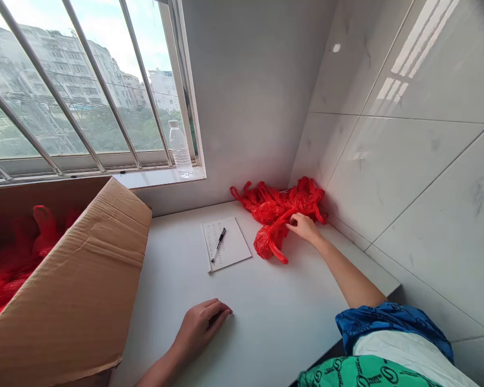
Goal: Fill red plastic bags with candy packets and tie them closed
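My right hand [305, 227] is at the back right of the white table, its fingers closed on a red plastic bag [271, 239] at the front of a crumpled heap. More red plastic bags [308, 194] lie bunched behind it against the wall. My left hand [205, 325] rests on the tabletop nearer to me, fingers curled together with nothing visible in them. Between the hands and the window lies a notepad [236, 242] with writing on its page and a black-and-white pen [218, 245] across it.
At the left stands a large cardboard box [76, 285] with red plastic bags [44, 231] inside, its flap leaning over the table. A clear bottle [179, 150] stands on the sill of the barred window. Tiled wall [427, 177] bounds the table's right side.
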Tool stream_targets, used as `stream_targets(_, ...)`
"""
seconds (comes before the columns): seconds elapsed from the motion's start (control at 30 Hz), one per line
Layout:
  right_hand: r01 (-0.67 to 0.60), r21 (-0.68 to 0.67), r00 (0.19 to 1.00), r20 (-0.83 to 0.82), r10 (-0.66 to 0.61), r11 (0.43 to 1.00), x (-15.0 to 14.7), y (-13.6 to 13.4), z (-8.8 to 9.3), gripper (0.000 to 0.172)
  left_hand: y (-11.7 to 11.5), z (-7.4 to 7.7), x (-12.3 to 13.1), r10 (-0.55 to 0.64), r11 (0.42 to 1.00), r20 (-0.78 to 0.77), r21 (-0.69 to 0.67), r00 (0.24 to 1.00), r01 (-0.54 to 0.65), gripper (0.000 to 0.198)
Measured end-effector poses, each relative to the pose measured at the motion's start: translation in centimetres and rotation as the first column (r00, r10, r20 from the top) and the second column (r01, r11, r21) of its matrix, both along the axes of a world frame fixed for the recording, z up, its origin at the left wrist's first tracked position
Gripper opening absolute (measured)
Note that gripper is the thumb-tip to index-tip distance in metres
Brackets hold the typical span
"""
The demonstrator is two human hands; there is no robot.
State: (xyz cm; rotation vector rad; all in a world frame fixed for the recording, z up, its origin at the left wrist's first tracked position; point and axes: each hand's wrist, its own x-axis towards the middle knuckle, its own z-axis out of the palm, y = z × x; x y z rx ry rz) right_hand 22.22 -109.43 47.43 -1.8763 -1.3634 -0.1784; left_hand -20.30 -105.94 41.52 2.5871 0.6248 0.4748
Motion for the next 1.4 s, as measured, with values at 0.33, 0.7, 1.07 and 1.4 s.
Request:
stream_targets(0.33, -0.072, -0.189, 0.982, 0.159, 0.103, 0.979, -5.8, -4.1, -0.4, 0.038, -0.1, 0.3, 0.3, 0.012, 1.0, -0.012, -0.027, 1.0, -0.012, 0.031)
stream_targets(0.7, -0.605, -0.011, 0.765, -0.286, 0.577, 0.796, -14.6, -5.7, 4.6, 0.027, -1.0, 4.1, 0.3, 0.229, 0.909, 0.256, -0.402, 0.939, -0.111, 0.052)
stream_targets(1.07, -0.854, -0.115, 0.494, -0.485, 0.721, 0.508, -16.7, -3.2, 0.5, 0.054, -0.9, 3.1, 0.4, 0.372, 0.635, 0.341, -0.772, 0.864, 0.031, 0.045)
stream_targets(1.4, -0.778, -0.069, 0.57, -0.494, 0.656, 0.624, -17.4, -3.2, -1.5, 0.076, 0.7, 3.1, -1.0, 0.305, 0.716, 0.195, -0.692, 0.932, -0.09, 0.067)
